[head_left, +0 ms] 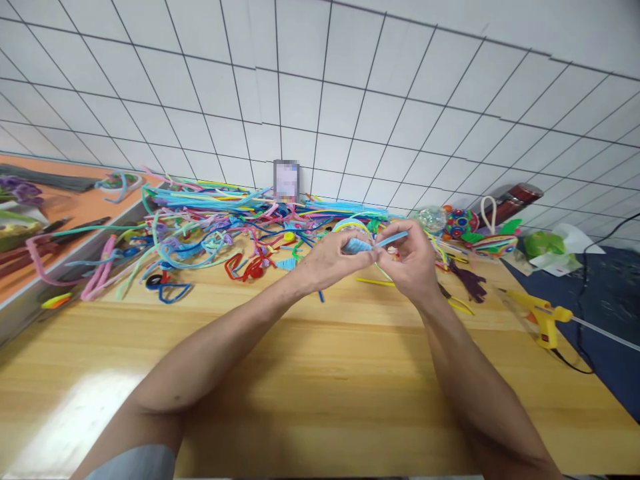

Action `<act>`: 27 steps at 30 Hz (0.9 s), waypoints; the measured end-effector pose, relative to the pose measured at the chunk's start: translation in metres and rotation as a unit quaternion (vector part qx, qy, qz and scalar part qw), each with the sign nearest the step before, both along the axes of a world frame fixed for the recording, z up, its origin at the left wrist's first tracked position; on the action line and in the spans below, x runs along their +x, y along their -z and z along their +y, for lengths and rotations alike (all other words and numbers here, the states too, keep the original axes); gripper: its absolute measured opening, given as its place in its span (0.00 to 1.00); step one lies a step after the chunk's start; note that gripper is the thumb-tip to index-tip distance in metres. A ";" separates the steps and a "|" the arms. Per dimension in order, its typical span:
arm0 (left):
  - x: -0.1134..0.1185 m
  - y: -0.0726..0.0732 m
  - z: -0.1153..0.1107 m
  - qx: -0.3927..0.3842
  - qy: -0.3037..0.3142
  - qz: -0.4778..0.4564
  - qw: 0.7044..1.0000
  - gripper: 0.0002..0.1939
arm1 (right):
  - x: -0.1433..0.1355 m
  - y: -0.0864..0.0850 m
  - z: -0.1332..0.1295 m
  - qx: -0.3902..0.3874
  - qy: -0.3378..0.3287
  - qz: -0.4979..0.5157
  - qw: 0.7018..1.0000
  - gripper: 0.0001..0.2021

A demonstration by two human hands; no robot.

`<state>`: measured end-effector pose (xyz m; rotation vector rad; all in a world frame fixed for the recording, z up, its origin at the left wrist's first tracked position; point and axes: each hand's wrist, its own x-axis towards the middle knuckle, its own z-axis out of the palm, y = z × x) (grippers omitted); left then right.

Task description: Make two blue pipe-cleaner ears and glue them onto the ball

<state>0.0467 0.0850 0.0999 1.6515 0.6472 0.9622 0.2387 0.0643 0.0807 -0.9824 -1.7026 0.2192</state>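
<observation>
The left hand (331, 260) of a person at a wooden table (280, 360) curls around a light-blue ribbed piece (357, 245), fingers bent and thumb closed along its underside. The right hand (413, 263) has thumb and fingertips drawn together on a light-blue strip (395, 238), whose free end points up and away to the right. Both blue parts sit between the hands, above the table's far half; whether they are joined is hidden by the fingers.

The left grip appears to steady the ribbed piece, while the right hand's finer pinch seems suited to guiding the narrow strip. Holding the work in the air probably leaves the fingers room on every side.

Both forearms reach forward from the near edge and slant inward, so the fingertips meet; the right wrist bends toward the left hand.

Behind them, a heap of coloured pipe cleaners (200, 230) lies along the tiled wall (240, 87), presumably for easy reach. A phone-like device (287, 180), its face blurred, leans upright there, perhaps for viewing. At right, a yellow glue gun (547, 320) lies near the table's edge, likely handy for the right hand, its black cord (573, 363) trailing beyond.
</observation>
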 end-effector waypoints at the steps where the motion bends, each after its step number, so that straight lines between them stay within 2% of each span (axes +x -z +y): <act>1: -0.001 0.000 0.001 0.008 0.005 0.018 1.000 0.12 | 0.001 -0.002 0.000 -0.019 -0.010 -0.001 1.000 0.12; 6: -0.001 0.008 0.006 0.011 -0.001 0.047 0.999 0.10 | 0.008 -0.012 -0.004 -0.090 -0.032 0.008 0.995 0.07; 9: 0.000 0.012 0.007 0.012 -0.010 0.047 0.999 0.11 | 0.011 -0.015 -0.004 -0.090 -0.030 0.005 0.996 0.04; 17: 0.005 0.015 0.007 -0.004 -0.002 0.037 0.999 0.10 | 0.006 -0.018 -0.010 -0.020 0.031 -0.084 0.996 0.06; 22: 0.006 0.019 0.007 -0.027 -0.046 0.026 0.998 0.09 | 0.003 -0.018 -0.014 0.086 0.076 -0.182 0.977 0.10; 27: 0.010 0.022 0.004 -0.055 -0.121 -0.053 0.990 0.10 | -0.008 -0.008 -0.015 0.176 0.100 -0.226 0.953 0.12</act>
